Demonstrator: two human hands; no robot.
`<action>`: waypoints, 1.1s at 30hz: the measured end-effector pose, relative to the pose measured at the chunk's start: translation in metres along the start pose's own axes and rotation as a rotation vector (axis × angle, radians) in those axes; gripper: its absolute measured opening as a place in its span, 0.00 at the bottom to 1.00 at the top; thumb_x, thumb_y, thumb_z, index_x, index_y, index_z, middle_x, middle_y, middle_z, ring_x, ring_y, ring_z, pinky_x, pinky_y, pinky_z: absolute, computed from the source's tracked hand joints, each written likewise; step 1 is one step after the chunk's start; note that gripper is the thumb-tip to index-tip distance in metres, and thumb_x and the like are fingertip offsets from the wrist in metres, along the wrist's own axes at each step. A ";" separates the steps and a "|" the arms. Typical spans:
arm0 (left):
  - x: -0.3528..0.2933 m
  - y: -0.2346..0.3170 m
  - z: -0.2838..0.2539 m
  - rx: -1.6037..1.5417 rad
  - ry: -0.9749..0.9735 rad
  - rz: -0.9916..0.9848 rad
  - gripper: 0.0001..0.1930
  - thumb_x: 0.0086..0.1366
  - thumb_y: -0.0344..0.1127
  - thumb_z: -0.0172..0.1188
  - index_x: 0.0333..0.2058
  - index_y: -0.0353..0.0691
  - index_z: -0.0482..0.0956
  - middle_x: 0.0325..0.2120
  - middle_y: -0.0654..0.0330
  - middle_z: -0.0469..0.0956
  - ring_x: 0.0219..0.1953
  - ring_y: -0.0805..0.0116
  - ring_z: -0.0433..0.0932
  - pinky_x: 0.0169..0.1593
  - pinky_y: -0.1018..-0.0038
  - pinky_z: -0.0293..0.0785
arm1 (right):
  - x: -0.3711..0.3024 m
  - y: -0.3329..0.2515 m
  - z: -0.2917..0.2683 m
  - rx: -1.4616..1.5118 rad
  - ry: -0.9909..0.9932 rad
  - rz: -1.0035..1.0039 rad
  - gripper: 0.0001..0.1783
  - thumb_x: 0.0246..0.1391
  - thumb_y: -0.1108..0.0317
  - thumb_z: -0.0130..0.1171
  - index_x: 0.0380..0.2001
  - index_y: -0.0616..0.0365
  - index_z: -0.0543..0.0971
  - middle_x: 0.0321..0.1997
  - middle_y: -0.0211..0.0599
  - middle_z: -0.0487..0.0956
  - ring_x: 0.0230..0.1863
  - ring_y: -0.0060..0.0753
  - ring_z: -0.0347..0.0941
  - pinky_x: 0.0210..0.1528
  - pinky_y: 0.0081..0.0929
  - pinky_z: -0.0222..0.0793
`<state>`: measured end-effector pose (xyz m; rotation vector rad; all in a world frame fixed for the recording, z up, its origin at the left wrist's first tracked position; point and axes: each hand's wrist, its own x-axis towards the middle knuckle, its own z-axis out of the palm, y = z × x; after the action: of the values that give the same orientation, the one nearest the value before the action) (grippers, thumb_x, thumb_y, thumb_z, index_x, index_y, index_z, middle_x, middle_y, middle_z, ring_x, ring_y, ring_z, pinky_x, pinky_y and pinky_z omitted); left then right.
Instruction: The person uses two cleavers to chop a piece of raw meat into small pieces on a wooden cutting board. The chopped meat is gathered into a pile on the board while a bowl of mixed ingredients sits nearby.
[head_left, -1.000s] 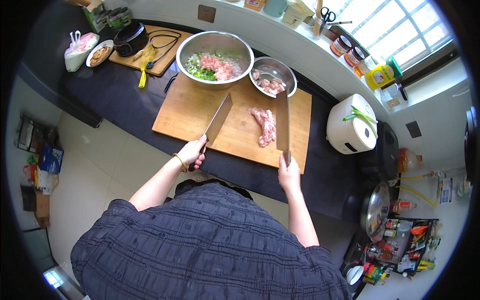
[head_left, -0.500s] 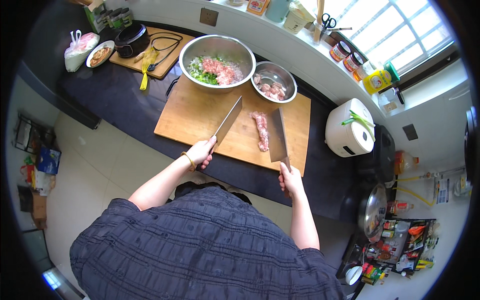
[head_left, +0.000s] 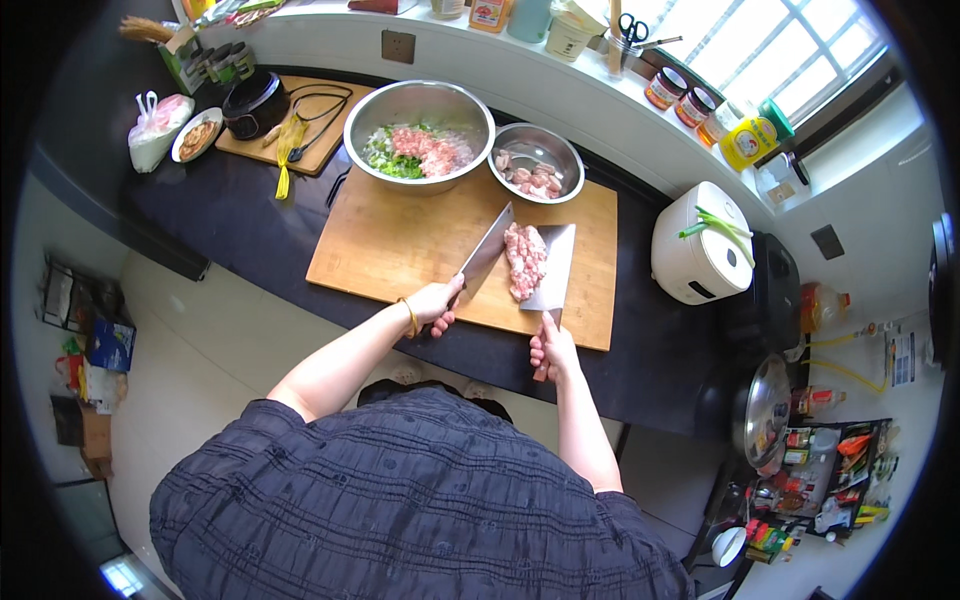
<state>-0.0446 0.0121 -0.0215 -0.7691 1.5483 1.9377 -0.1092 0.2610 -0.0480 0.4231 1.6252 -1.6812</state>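
Observation:
A strip of chopped raw meat (head_left: 524,262) lies on the wooden cutting board (head_left: 390,245). My left hand (head_left: 437,305) is closed round the handle of a cleaver (head_left: 485,252), whose blade slants up along the meat's left side. In my right hand (head_left: 555,350) is a second cleaver (head_left: 557,268), its broad blade tilted nearly flat against the meat's right edge. Behind the meat, a steel bowl (head_left: 535,163) holds pieces of raw meat. The larger steel bowl (head_left: 420,112) beside it contains minced meat and chopped green and white vegetables.
A white rice cooker (head_left: 700,245) with green onions (head_left: 720,228) on its lid stands at the right. Far left are a smaller board (head_left: 318,105) with a black pot (head_left: 258,106), a plate of food (head_left: 197,135) and a tied bag (head_left: 158,130). Jars line the windowsill.
Both cleavers have come closer together around the meat. The right blade has gone from upright to tilted and bright. The meat strip looks wider and shorter.

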 end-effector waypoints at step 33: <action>-0.059 -0.040 -0.029 -0.066 0.226 0.126 0.24 0.63 0.58 0.39 0.22 0.42 0.61 0.09 0.66 0.59 0.07 0.78 0.56 0.10 0.79 0.55 | -0.042 -0.025 0.038 -0.779 0.113 -0.570 0.16 0.56 0.56 0.47 0.37 0.59 0.68 0.19 0.36 0.68 0.20 0.29 0.64 0.21 0.25 0.60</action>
<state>0.0273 -0.0120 -0.0113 -0.9682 1.7086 2.0591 -0.0887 0.2341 0.0042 -0.3727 2.4679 -1.2344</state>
